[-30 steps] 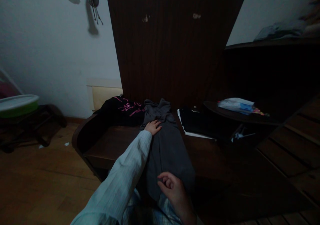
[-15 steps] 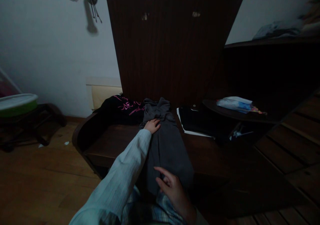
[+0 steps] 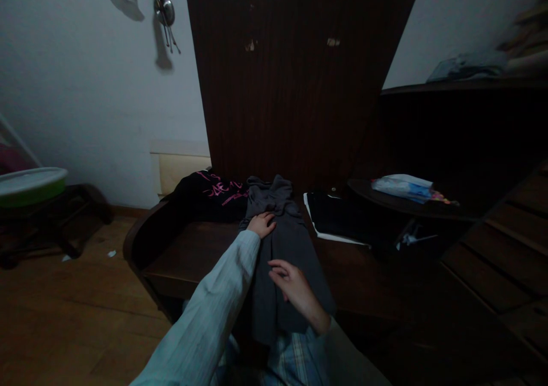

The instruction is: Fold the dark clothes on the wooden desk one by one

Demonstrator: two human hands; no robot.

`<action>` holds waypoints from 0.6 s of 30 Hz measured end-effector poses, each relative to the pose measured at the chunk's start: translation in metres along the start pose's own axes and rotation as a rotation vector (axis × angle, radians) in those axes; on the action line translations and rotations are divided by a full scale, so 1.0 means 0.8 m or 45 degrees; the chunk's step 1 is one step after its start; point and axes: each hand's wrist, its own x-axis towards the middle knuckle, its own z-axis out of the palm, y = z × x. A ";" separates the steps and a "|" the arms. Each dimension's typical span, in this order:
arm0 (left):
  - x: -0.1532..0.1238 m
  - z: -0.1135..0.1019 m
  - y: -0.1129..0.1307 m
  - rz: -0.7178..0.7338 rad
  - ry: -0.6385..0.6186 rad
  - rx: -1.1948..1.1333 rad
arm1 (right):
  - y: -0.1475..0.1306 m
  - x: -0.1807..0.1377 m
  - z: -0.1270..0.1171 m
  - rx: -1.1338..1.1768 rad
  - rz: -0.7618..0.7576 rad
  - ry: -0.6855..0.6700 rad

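Note:
A pair of dark grey trousers (image 3: 291, 254) lies lengthwise over the dark wooden bench (image 3: 192, 249), its legs side by side and hanging over the front edge. The far end is bunched up against the back panel. My left hand (image 3: 262, 224) rests flat on the cloth just below the bunched part, fingers spread. Over the right leg, nearer to me, is my right hand (image 3: 294, 286), with loosely bent fingers and nothing in it; whether it touches the cloth I cannot tell.
A black garment with pink lettering (image 3: 218, 194) lies left of the trousers. To their right is dark folded cloth with a white edge (image 3: 334, 217). A plastic packet (image 3: 402, 187) sits on a curved shelf. A green basin (image 3: 34, 186) stands on a low stool at left.
My right hand has moved forward along the trousers, away from my lap. My left hand stays at the same place on the cloth. The view has tilted slightly upward.

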 end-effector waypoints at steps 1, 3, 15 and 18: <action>0.000 0.000 0.000 -0.003 0.000 -0.002 | -0.002 0.009 0.000 -0.003 -0.015 0.022; 0.000 0.000 0.000 -0.009 0.003 -0.007 | -0.005 0.025 -0.001 0.000 -0.032 0.056; 0.001 0.002 0.000 -0.011 -0.008 -0.014 | 0.014 0.066 0.003 -0.006 0.015 0.175; 0.000 0.002 0.001 -0.013 -0.004 -0.017 | 0.015 0.066 0.003 -0.037 0.023 0.214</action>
